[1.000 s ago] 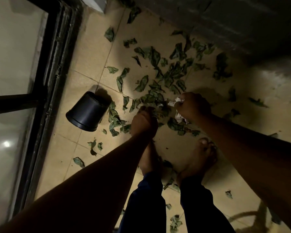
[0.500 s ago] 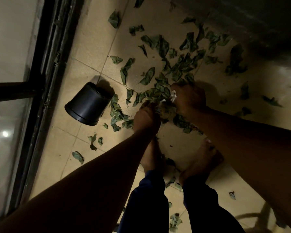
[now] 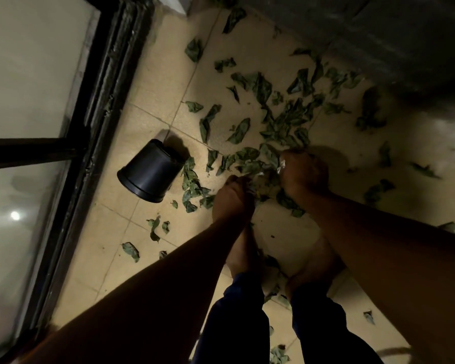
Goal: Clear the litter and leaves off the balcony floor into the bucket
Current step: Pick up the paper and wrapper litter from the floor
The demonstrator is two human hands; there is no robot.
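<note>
Black bucket (image 3: 150,174) beside leaves (image 3: 281,122); window frame (image 3: 90,106) left.

The left hand (image 3: 233,198) and right hand (image 3: 304,172) hide their fingertips among dim leaves (image 3: 258,177); both forearms run off the near edge.

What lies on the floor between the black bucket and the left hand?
In the head view, a cluster of green leaves lies on the tiles between the bucket and the left hand.

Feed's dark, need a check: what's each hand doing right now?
Left hand: curled, gripping leaves and litter.
Right hand: curled, gripping crumpled white paper with leaves.
</note>
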